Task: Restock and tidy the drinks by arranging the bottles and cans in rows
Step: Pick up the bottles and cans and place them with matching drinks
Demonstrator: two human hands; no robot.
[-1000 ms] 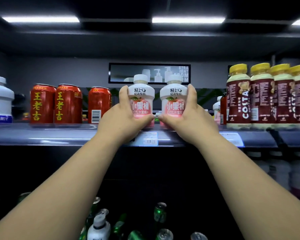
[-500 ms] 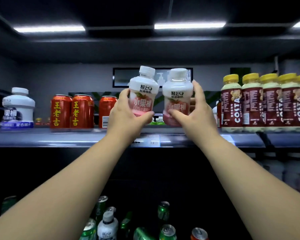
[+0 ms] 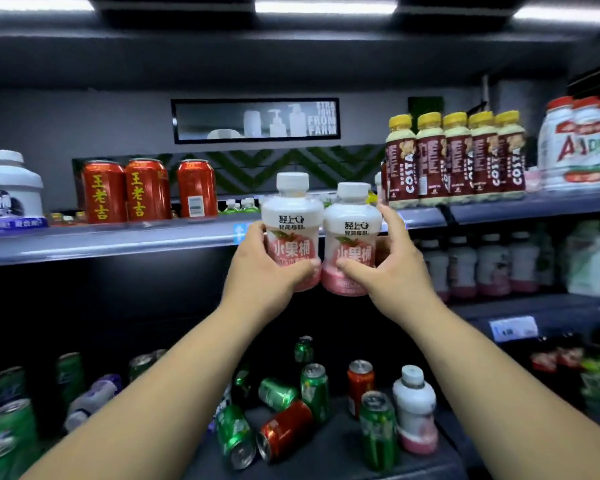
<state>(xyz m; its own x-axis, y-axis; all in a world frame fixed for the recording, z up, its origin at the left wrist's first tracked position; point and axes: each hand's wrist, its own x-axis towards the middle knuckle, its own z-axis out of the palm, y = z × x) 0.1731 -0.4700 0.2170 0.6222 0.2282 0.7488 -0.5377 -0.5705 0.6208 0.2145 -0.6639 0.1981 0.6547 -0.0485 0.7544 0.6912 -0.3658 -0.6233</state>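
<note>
Gripping one white-capped, pink-labelled plastic bottle (image 3: 293,216) in curled left hand (image 3: 260,271) fingers, its twin bottle (image 3: 352,225) in curled right hand (image 3: 392,271) fingers; both upright, touching, just before the grey shelf (image 3: 118,242) edge.

We've got white strip lights (image 3: 325,7) glaring overhead, a sheen running along the shelf edge (image 3: 118,241), and below it we drop into deep shadow. Far right, the bottles (image 3: 582,147) smear and bow at the frame edge, perhaps motion blur.
</note>
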